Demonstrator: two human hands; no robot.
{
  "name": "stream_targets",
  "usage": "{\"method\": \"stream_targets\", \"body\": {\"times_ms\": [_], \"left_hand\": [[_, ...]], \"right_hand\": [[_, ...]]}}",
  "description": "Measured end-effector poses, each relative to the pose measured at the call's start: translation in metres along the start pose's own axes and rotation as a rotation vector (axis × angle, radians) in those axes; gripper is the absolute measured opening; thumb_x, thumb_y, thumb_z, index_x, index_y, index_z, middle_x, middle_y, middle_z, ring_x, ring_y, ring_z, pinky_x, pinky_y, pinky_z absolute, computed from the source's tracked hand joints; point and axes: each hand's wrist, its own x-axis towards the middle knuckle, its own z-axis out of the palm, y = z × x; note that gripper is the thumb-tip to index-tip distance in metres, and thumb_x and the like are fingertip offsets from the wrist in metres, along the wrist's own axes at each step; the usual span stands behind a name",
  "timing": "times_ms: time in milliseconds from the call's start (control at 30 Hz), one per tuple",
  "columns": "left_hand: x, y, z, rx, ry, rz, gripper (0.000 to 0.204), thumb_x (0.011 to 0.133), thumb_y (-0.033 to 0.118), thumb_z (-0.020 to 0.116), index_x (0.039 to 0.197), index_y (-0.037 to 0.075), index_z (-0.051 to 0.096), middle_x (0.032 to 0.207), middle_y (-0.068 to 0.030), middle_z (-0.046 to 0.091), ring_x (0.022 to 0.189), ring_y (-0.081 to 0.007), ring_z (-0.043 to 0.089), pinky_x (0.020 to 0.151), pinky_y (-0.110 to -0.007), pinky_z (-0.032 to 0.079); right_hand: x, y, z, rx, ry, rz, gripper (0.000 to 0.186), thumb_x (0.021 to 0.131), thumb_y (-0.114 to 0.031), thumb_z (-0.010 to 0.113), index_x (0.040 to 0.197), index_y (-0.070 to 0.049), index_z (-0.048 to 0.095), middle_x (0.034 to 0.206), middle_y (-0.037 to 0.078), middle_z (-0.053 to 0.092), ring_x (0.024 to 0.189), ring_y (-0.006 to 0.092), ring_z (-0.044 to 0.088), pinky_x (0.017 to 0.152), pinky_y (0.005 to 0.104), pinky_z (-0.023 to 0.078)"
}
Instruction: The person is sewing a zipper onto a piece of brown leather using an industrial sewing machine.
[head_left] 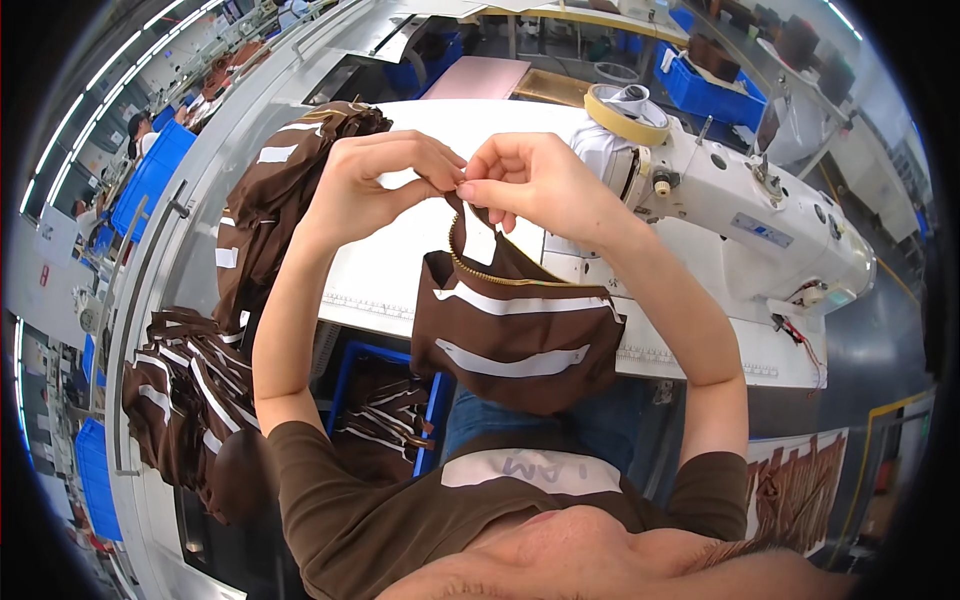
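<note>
Left hand and right hand pinch one end of the zipper at twelve o'clock, probably to steady it; the brown cloth hangs toward six.

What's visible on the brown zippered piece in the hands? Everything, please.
The brown zippered piece looks like soft, thin fabric. A gold-toned zipper runs along its upper edge and curves up its left side. Two white strips cross the body, one above the other. The left hand and right hand pinch its narrow raised end between fingertips; the body drapes over the near edge of the white table. Whether it touches the lap is unclear.
</note>
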Motion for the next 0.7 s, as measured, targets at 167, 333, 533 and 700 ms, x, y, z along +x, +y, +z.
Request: {"method": "stream_targets", "body": {"times_ms": [167, 333, 533, 700], "left_hand": [[-0.005, 0.001, -0.005, 0.132, 0.095, 0.146, 0.011, 0.065, -0.007, 0.07, 0.072, 0.001, 0.066, 0.081, -0.0066, 0.067, 0.09, -0.0212, 0.067, 0.072, -0.029, 0.055], [-0.013, 0.0, 0.0, 0.198, 0.201, 0.079, 0.013, 0.069, -0.006, 0.07, 0.078, 0.004, 0.069, 0.089, -0.0062, 0.064, 0.076, -0.0157, 0.064, 0.064, -0.024, 0.053], [-0.013, 0.0, 0.0, 0.165, 0.136, 0.129, 0.015, 0.071, -0.007, 0.067, 0.08, 0.004, 0.07, 0.09, -0.0062, 0.064, 0.078, -0.016, 0.064, 0.064, -0.024, 0.053], [-0.008, 0.002, 0.003, 0.19, 0.075, 0.161, 0.019, 0.072, -0.011, 0.063, 0.081, 0.004, 0.071, 0.097, -0.008, 0.063, 0.086, -0.019, 0.064, 0.071, -0.027, 0.055]], "right_hand": [[0.007, -0.005, -0.001, -0.033, -0.112, 0.079, 0.008, 0.082, -0.008, 0.064, 0.083, -0.002, 0.06, 0.069, 0.0, 0.058, 0.059, 0.005, 0.052, 0.053, 0.018, 0.041], [0.005, 0.006, 0.004, -0.254, 0.011, -0.081, 0.016, 0.079, -0.012, 0.068, 0.087, -0.001, 0.06, 0.074, 0.002, 0.061, 0.066, 0.0078, 0.056, 0.06, 0.022, 0.045], [0.005, 0.008, -0.006, -0.177, -0.005, -0.132, 0.039, 0.075, -0.017, 0.075, 0.106, -0.002, 0.056, 0.097, 0.01, 0.061, 0.07, 0.0121, 0.059, 0.059, 0.0247, 0.048], [0.013, 0.015, -0.018, 0.04, -0.309, 0.061, 0.032, 0.081, -0.009, 0.068, 0.109, -0.002, 0.054, 0.088, 0.009, 0.064, 0.068, 0.0118, 0.063, 0.056, 0.0224, 0.049]]}}
